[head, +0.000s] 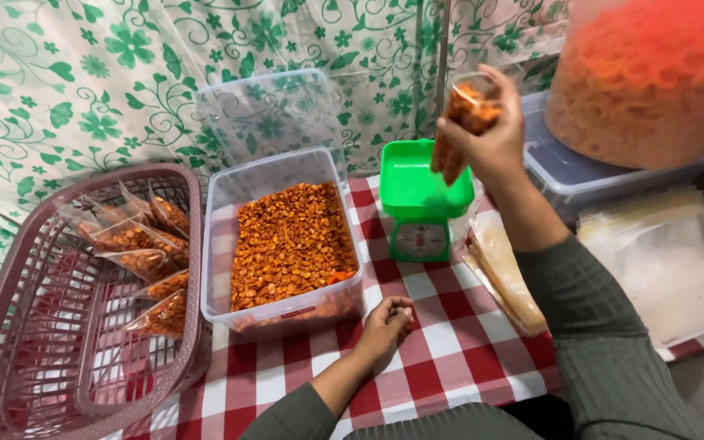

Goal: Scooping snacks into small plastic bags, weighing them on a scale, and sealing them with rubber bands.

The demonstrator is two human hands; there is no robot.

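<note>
Left of the clear tub (220, 244): a pink plastic basket (10, 342) with several sealed snack packets (136, 244) lying in its far end. Tub itself: full of orange-brown fried snack (291, 244), lid (270, 110) propped behind it. Just in front of the tub, left hand (385, 322) rests on the checked tablecloth (442, 326), fingers curled, holding nothing visible. Right of the tub: green kitchen scale (421, 200). Above the scale, right hand (486, 134) pinches a small filled snack bag (462, 122).
</note>
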